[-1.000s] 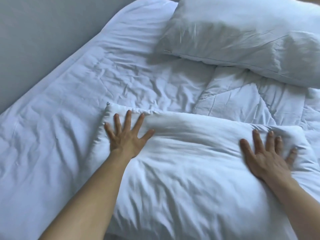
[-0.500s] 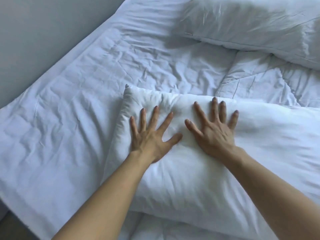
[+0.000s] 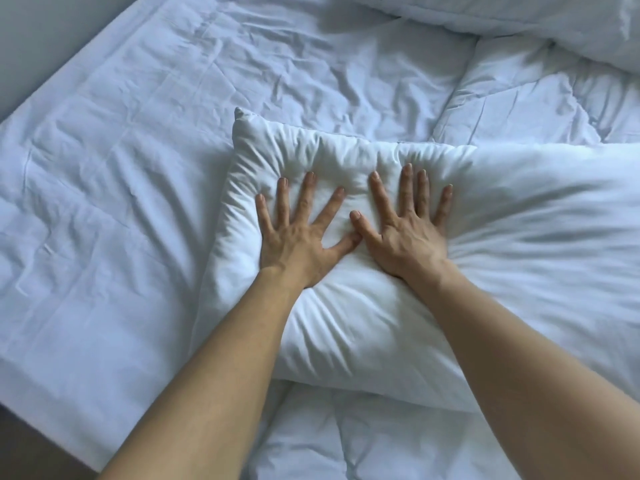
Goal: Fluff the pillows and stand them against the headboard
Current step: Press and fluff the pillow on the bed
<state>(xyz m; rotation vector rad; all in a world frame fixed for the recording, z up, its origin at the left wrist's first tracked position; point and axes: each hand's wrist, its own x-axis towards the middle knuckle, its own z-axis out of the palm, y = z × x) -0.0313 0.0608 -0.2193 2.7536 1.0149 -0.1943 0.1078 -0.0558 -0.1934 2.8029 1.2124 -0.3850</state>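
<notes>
A white pillow point(image 3: 502, 271) lies flat across the bed in front of me, its left corner pointing up and left. My left hand point(image 3: 298, 237) and my right hand point(image 3: 405, 233) press side by side into its left end, palms down, fingers spread, thumbs touching. The fabric dents and creases around them. A second white pillow point(image 3: 540, 26) lies at the top right, cut off by the frame edge. No headboard is in view.
A wrinkled white duvet point(image 3: 138, 202) covers the bed under both pillows. A grey wall point(image 3: 38, 36) runs along the bed's left side. At the lower left the bed edge drops to a dark floor point(image 3: 24, 445).
My right hand has slid from the pillow's right end over to the left end beside my left hand. Both hands now press deeper, and my view has shifted down and left.
</notes>
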